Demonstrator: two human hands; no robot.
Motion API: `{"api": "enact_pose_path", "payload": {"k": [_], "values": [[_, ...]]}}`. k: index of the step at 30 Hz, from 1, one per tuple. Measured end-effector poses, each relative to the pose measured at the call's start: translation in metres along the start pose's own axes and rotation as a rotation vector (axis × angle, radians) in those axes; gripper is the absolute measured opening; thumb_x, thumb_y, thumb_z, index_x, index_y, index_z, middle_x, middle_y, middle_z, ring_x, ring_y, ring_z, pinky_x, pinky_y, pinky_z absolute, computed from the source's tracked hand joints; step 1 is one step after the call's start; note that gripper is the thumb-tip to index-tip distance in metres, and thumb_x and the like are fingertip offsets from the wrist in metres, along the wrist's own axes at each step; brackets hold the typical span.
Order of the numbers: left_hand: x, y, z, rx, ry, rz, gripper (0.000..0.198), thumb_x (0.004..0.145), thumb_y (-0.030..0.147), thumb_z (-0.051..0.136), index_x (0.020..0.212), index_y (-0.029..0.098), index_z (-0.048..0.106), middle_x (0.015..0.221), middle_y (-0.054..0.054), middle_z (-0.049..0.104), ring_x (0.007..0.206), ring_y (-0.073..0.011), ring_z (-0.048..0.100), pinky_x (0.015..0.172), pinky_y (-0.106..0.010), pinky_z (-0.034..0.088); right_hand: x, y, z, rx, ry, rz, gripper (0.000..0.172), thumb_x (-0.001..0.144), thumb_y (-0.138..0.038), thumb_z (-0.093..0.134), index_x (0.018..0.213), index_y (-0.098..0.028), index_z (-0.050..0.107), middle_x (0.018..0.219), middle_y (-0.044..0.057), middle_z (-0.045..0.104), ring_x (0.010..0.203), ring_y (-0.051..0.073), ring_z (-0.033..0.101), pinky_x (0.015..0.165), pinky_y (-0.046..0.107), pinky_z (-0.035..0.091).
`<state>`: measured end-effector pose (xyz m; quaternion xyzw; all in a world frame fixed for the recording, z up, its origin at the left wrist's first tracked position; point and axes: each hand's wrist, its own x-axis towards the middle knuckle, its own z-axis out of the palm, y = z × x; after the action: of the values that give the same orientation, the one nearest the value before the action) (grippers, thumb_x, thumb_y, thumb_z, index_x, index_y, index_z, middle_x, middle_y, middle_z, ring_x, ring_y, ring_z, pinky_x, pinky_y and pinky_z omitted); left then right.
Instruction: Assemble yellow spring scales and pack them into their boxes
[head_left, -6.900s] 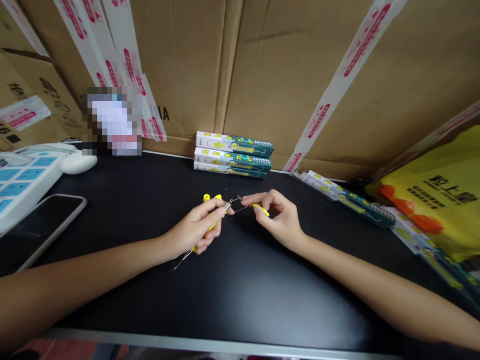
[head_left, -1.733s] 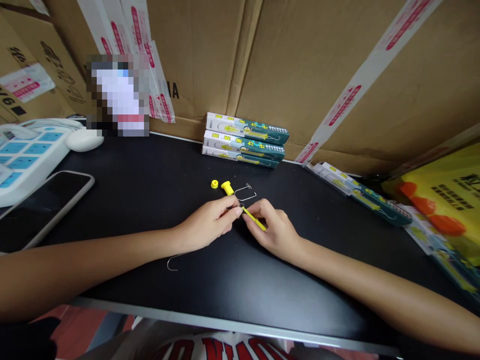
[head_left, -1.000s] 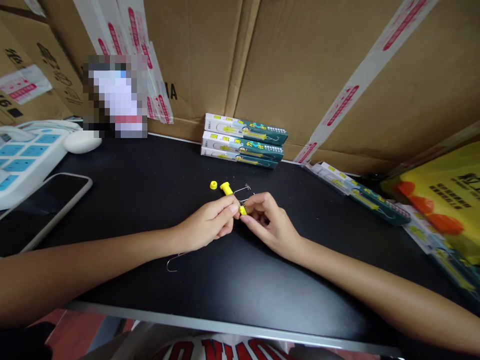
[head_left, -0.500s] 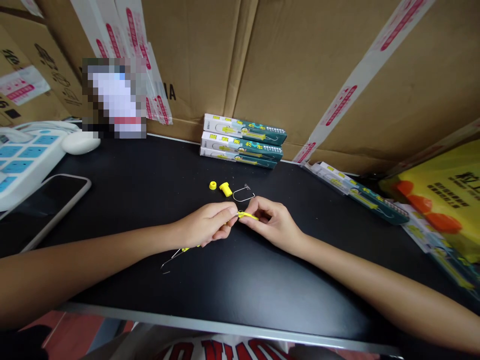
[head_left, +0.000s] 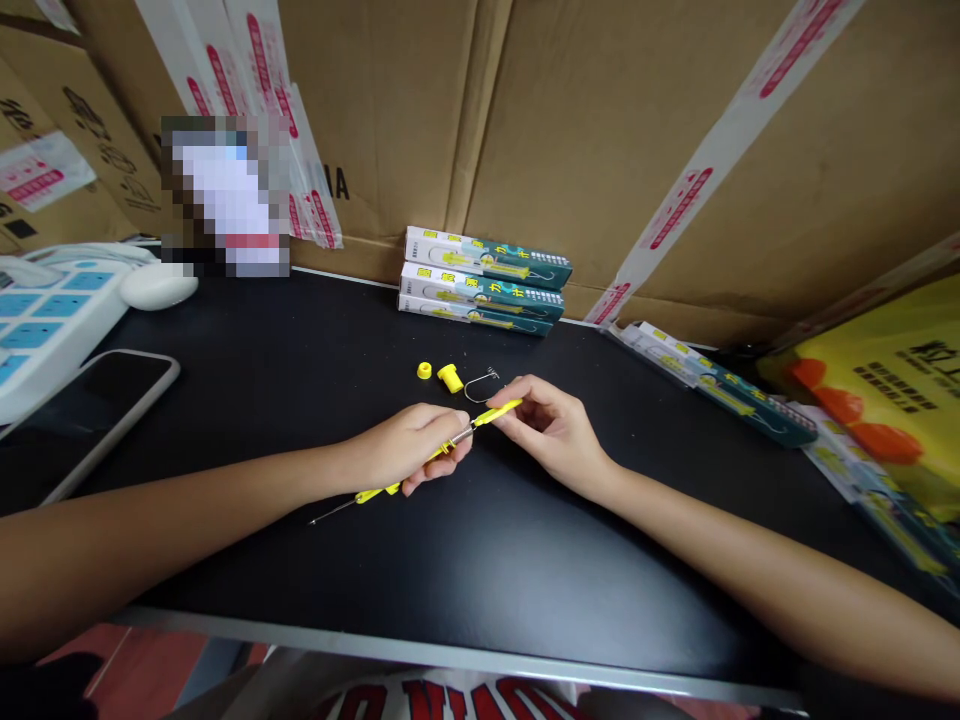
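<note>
My left hand point(head_left: 420, 445) is wrapped around the yellow body of a spring scale point(head_left: 375, 493). Its metal hook point(head_left: 332, 514) sticks out below, toward the left. A metal spring point(head_left: 461, 436) shows at the upper end, by my left thumb. With thumb and fingertips, my right hand point(head_left: 559, 432) pinches a flat yellow strip point(head_left: 496, 411) that meets the spring's end. Just beyond my hands lie a small yellow ring point(head_left: 424, 370), a yellow plug point(head_left: 451, 377) and a bent wire loop point(head_left: 478, 385), partly behind my right fingers. My left fingers hide the scale's middle.
Spring scale boxes point(head_left: 480, 285) are stacked at the back against a large cardboard carton point(head_left: 375, 120). More boxes point(head_left: 720, 390) and a yellow bag point(head_left: 900, 390) lie at the right. A power strip point(head_left: 52, 310) and a phone point(head_left: 90, 420) are on the left.
The flat yellow strip in my right hand has tilted upward, and the spring now shows between my hands. The hook end has swung slightly to the left and turned.
</note>
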<state>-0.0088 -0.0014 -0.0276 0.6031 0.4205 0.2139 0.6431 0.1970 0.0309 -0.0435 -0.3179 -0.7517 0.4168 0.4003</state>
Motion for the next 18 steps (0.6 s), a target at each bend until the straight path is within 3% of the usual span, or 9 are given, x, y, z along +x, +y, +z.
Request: {"api": "enact_pose_path", "payload": {"k": [7,14,18], "values": [[-0.0022,0.0007,0.0013,0.034,-0.044,0.061,0.032,0.096,0.046,0.036,0.097,0.019,0.053,0.053,0.008,0.048,0.033,-0.0043,0.037,0.032,-0.012,0.035,-0.0014,0.0006,-0.0007,-0.034,-0.019,-0.026,0.014,0.088,-0.032,0.062,0.098,-0.023,0.064,0.091,0.003,0.058,0.069,0.012,0.057,0.059,0.027,0.047],[0.0043,-0.0039,0.0015,-0.138,-0.019,0.084,0.027,0.093,0.041,0.045,0.091,0.016,0.056,0.071,0.001,0.061,0.043,-0.0045,0.053,0.045,-0.016,0.047,-0.0009,-0.0015,-0.0002,-0.032,0.018,0.056,0.028,0.087,-0.035,0.061,0.113,-0.026,0.057,0.088,0.003,0.058,0.070,0.015,0.057,0.060,0.029,0.048],[0.0070,-0.0049,0.0007,-0.212,0.024,0.086,0.025,0.090,0.039,0.053,0.095,0.015,0.057,0.072,0.001,0.061,0.046,-0.0059,0.056,0.047,-0.018,0.050,0.0004,-0.0021,0.0001,0.008,0.045,0.057,0.026,0.087,-0.037,0.061,0.109,-0.024,0.056,0.085,0.002,0.058,0.071,0.015,0.057,0.061,0.028,0.048]]}}
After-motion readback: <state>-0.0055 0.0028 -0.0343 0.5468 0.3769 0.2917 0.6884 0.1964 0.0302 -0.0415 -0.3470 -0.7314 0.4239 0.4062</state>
